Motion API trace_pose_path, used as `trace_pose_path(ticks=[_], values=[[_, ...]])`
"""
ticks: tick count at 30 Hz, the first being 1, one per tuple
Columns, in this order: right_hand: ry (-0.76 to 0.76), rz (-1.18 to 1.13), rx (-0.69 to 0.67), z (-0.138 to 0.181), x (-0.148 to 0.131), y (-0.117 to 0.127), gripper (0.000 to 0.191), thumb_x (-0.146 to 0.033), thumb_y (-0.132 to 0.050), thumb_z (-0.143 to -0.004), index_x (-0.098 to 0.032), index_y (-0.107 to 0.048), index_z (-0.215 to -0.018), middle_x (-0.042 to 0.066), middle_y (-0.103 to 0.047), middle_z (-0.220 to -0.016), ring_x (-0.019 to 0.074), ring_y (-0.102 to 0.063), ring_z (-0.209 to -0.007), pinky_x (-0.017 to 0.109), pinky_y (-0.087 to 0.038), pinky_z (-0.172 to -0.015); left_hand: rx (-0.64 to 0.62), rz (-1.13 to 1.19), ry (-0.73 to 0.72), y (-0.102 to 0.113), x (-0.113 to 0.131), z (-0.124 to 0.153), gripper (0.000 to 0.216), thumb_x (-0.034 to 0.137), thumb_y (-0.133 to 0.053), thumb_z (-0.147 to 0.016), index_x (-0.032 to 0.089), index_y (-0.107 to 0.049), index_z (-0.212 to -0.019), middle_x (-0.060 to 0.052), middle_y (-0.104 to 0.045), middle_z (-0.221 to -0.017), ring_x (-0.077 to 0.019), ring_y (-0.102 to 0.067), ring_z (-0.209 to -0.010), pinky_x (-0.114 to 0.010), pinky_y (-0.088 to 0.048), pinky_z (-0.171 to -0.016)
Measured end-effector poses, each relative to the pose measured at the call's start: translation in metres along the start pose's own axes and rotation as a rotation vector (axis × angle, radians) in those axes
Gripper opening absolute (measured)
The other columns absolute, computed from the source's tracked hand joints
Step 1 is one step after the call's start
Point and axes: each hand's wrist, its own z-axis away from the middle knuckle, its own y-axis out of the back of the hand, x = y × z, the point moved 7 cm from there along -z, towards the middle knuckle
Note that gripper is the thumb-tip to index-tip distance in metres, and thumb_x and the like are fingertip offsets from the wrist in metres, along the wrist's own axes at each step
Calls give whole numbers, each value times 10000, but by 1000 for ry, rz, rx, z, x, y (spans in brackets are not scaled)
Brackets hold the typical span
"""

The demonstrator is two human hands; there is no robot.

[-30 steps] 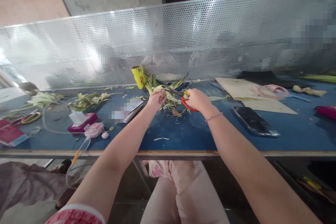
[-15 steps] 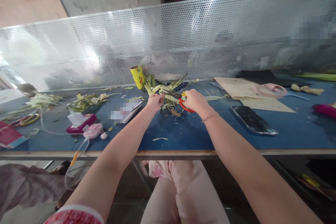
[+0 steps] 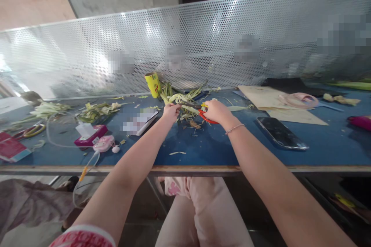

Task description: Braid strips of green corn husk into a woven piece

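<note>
My right hand [image 3: 216, 112] grips a pair of scissors [image 3: 209, 116] with red and yellow handles, its dark blades pointing left. At the tip of the blades, my left hand [image 3: 171, 112] is closed in a pinch; what lies between its fingers is too small to make out. Behind both hands spreads a heap of green and pale leaf strips [image 3: 189, 96]. A brown rooty bit [image 3: 194, 124] lies just below the blades. Next to the heap, a yellow cardboard tube [image 3: 152, 85] stands tilted.
A phone [image 3: 281, 133] lies at right, near brown paper sheets [image 3: 286, 112] and a pink tape roll [image 3: 298, 100]. Leftward are a white device [image 3: 141, 122], a purple box [image 3: 91, 136], a pink charger [image 3: 103, 144] with a cable, and leaf piles [image 3: 98, 112]. A perforated metal screen [image 3: 197, 27] backs the table.
The hands stay in nearly the same place. The scissors' blades look slightly more level, and my right hand has shifted a little to the right. The whole view has moved slightly.
</note>
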Motion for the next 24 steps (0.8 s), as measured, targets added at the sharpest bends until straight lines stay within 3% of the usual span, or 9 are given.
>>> trace_pose_path(ticks=[5, 11, 15, 19, 24], values=[[-4, -5, 11, 1, 0, 2, 270, -415, -521, -822, -185, -640, -898, 125, -673, -926, 216, -623, -768, 269, -362, -566, 31, -102, -53, 2, 3, 2, 411, -36, -673, -586, 187, -333, -641, 72, -457, -509, -33, -456, -423, -171, -303, -459], [6, -3, 52, 1, -2, 3, 285, -430, -527, -818, -185, -635, -916, 125, -676, -942, 209, -621, -800, 262, -358, -581, -75, -33, -47, -6, 2, 7, 431, -26, -683, -580, 199, -358, -751, 23, -596, -640, -124, -647, -626, -277, -505, -676], [21, 0, 79, 1, -3, 2, 312, -462, -524, -813, -186, -633, -909, 115, -678, -909, 212, -623, -788, 265, -346, -571, -66, -58, -58, -7, 3, 10, 446, -26, -674, -586, 208, -336, -759, 36, -574, -631, -118, -633, -604, -281, -497, -682], [4, 5, 77, 1, -1, 2, 311, -458, -522, -811, -189, -637, -917, 115, -680, -920, 212, -627, -783, 266, -350, -566, -59, -120, -82, -9, 2, 10, 482, -27, -704, -549, 212, -327, -730, 42, -534, -572, -97, -574, -540, -242, -423, -585], [-15, 3, 49, 0, 0, 1, 304, -455, -520, -811, -192, -642, -900, 102, -683, -862, 202, -624, -746, 259, -356, -569, -45, -230, -199, -10, 4, 9, 473, 6, -721, -500, 207, -342, -700, 67, -488, -539, -82, -518, -503, -206, -334, -495]])
